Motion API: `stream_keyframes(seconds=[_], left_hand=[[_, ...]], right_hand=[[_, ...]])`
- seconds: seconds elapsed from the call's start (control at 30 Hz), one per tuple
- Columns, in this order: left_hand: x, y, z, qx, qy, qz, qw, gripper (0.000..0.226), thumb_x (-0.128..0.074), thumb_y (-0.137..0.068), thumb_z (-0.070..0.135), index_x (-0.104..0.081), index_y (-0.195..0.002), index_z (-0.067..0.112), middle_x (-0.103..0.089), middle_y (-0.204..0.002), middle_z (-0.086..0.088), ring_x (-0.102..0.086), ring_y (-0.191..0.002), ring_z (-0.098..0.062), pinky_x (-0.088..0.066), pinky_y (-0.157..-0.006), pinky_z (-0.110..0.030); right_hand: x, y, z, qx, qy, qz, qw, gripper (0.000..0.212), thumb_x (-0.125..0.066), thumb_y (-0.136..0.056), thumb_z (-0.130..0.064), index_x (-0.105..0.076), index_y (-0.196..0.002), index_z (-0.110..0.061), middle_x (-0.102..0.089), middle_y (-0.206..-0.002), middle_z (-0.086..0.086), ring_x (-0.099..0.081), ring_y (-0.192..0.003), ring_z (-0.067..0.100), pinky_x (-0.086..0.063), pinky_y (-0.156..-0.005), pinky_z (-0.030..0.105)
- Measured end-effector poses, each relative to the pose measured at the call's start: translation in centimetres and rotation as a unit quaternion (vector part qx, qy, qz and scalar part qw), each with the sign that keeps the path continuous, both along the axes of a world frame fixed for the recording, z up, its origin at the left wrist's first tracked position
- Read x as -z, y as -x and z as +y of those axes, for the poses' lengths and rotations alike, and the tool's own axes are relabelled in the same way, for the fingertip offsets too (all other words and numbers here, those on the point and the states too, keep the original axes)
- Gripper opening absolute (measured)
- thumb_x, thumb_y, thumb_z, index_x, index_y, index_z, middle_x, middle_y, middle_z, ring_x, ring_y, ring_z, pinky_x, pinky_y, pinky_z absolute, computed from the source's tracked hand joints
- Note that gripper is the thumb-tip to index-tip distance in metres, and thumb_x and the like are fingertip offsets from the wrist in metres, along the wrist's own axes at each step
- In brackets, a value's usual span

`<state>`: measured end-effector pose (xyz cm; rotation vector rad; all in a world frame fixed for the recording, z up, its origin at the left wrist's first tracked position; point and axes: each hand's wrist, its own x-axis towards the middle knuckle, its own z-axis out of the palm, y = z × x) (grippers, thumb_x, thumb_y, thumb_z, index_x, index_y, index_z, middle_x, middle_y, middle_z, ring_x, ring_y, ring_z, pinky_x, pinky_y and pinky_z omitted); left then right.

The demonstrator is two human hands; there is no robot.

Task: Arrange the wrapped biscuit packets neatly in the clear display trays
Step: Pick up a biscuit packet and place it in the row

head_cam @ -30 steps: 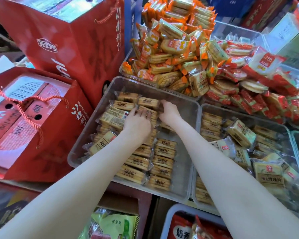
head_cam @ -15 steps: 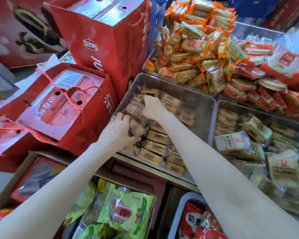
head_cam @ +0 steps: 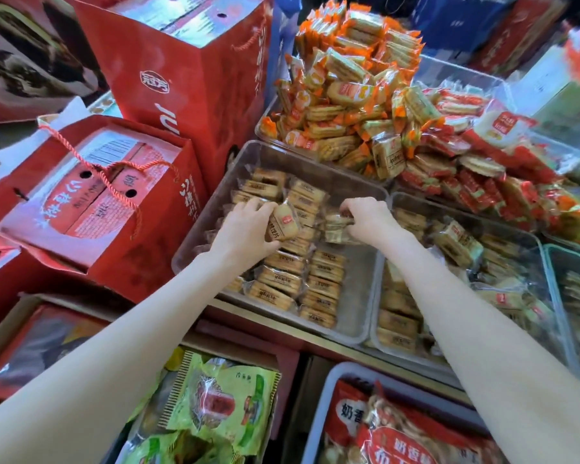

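Note:
A clear display tray [head_cam: 355, 283] in the middle holds rows of wrapped golden biscuit packets [head_cam: 282, 283]. My left hand [head_cam: 245, 229] is over the tray's left part and grips one biscuit packet [head_cam: 283, 224], lifted and tilted above the rows. My right hand [head_cam: 367, 219] is over the tray's middle and pinches a small bunch of packets [head_cam: 337, 226]. A second clear tray [head_cam: 546, 283] to the right holds more packets lying loosely.
Red gift boxes [head_cam: 91, 209] stand left of the tray, a taller red box [head_cam: 195, 78] behind. A heap of orange and red wrapped biscuits [head_cam: 365, 105] rises behind the trays. Green snack bags [head_cam: 215, 406] and a red-packet bin [head_cam: 382, 430] lie below the shelf edge.
My left hand has lifted a packet from the tray's left side toward the middle. My right hand has moved right and now holds a bunch of packets. The view shifted slightly.

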<state>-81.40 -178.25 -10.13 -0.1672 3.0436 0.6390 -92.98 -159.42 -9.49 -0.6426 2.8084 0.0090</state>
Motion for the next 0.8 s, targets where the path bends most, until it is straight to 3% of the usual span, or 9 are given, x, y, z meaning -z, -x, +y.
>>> stream_keyframes(seconds=[0.13,0.3,0.4,0.47,0.53,0.6,0.7,0.73,0.8], left_hand=[[0.2,2.0,1.5,0.028,0.022,-0.006,0.999,0.067,-0.066,-0.084,0.029,-0.035,-0.142,0.013,-0.046,-0.128,-0.010,-0.040,-0.118,-0.026,-0.034,-0.101,-0.034],[0.5,3.0,1.6,0.027,0.004,-0.012,1.000,0.069,-0.065,-0.084,0.031,-0.033,-0.144,0.019,-0.045,-0.131,-0.005,-0.035,-0.120,-0.024,-0.031,-0.101,-0.036],[0.6,3.0,1.4,0.019,-0.030,-0.022,0.999,0.069,-0.067,-0.084,0.028,-0.035,-0.144,0.021,-0.042,-0.130,-0.006,-0.032,-0.120,-0.027,-0.032,-0.102,-0.038],[0.7,3.0,1.1,0.012,-0.047,-0.019,0.999,0.069,-0.069,-0.083,0.025,-0.036,-0.143,0.020,-0.041,-0.129,-0.006,-0.035,-0.118,-0.027,-0.035,-0.101,-0.037],[0.6,3.1,1.0,0.010,-0.049,-0.008,0.999,0.069,-0.070,-0.081,0.023,-0.038,-0.142,0.019,-0.042,-0.127,-0.007,-0.039,-0.116,-0.027,-0.037,-0.101,-0.037],[0.5,3.6,1.3,0.019,-0.042,0.002,0.999,0.069,-0.071,-0.081,0.021,-0.039,-0.141,0.019,-0.043,-0.126,-0.006,-0.039,-0.115,-0.026,-0.038,-0.101,-0.039],[0.3,4.4,2.9,0.067,-0.023,0.015,0.997,0.067,-0.071,-0.080,0.017,-0.042,-0.140,0.021,-0.043,-0.127,-0.007,-0.036,-0.115,-0.026,-0.038,-0.101,-0.042],[0.2,4.7,3.5,0.088,-0.023,0.023,0.996,0.067,-0.071,-0.080,0.014,-0.043,-0.140,0.021,-0.043,-0.128,-0.008,-0.036,-0.117,-0.026,-0.037,-0.102,-0.041],[0.1,4.9,4.6,0.120,-0.044,0.031,0.991,0.068,-0.071,-0.079,0.007,-0.043,-0.140,0.019,-0.043,-0.130,-0.010,-0.035,-0.120,-0.026,-0.036,-0.103,-0.036]], right_hand=[[1.7,-0.3,-1.0,-0.010,-0.064,0.060,0.996,0.033,-0.048,-0.089,0.002,-0.051,-0.121,-0.007,-0.055,-0.120,0.019,-0.044,-0.117,0.035,-0.036,-0.098,0.038],[5.4,0.0,-0.9,-0.006,-0.011,0.007,1.000,0.054,-0.047,-0.087,0.010,-0.037,-0.138,-0.005,-0.052,-0.126,0.020,-0.053,-0.112,0.036,-0.048,-0.087,0.040],[6.9,0.3,-1.1,0.006,-0.026,-0.014,1.000,0.041,-0.049,-0.089,0.007,-0.049,-0.129,-0.003,-0.042,-0.136,0.016,-0.056,-0.110,0.035,-0.049,-0.086,0.037],[6.5,1.0,-0.9,0.038,-0.021,-0.057,0.997,0.028,-0.048,-0.091,0.005,-0.059,-0.116,-0.001,-0.049,-0.132,0.018,-0.059,-0.105,0.033,-0.049,-0.083,0.033],[4.9,2.0,-0.4,0.071,0.035,-0.069,0.994,0.024,-0.049,-0.092,0.000,-0.063,-0.111,-0.001,-0.061,-0.117,0.018,-0.062,-0.099,0.030,-0.049,-0.080,0.030],[2.5,2.5,0.0,0.134,0.185,-0.090,0.969,0.024,-0.050,-0.095,-0.008,-0.064,-0.114,-0.003,-0.065,-0.113,0.015,-0.063,-0.100,0.029,-0.051,-0.085,0.031],[-1.1,1.5,0.8,0.181,0.448,-0.305,0.820,0.027,-0.047,-0.099,-0.027,-0.061,-0.116,-0.010,-0.068,-0.110,0.013,-0.067,-0.097,0.020,-0.055,-0.084,0.027],[-1.7,1.2,1.1,0.154,0.451,-0.341,0.810,0.027,-0.048,-0.098,-0.030,-0.059,-0.117,-0.013,-0.069,-0.108,0.011,-0.067,-0.098,0.018,-0.055,-0.085,0.027],[-2.3,0.9,1.7,0.081,0.363,-0.329,0.868,0.030,-0.059,-0.093,-0.029,-0.059,-0.120,-0.018,-0.068,-0.108,0.004,-0.065,-0.101,0.015,-0.053,-0.089,0.028]])
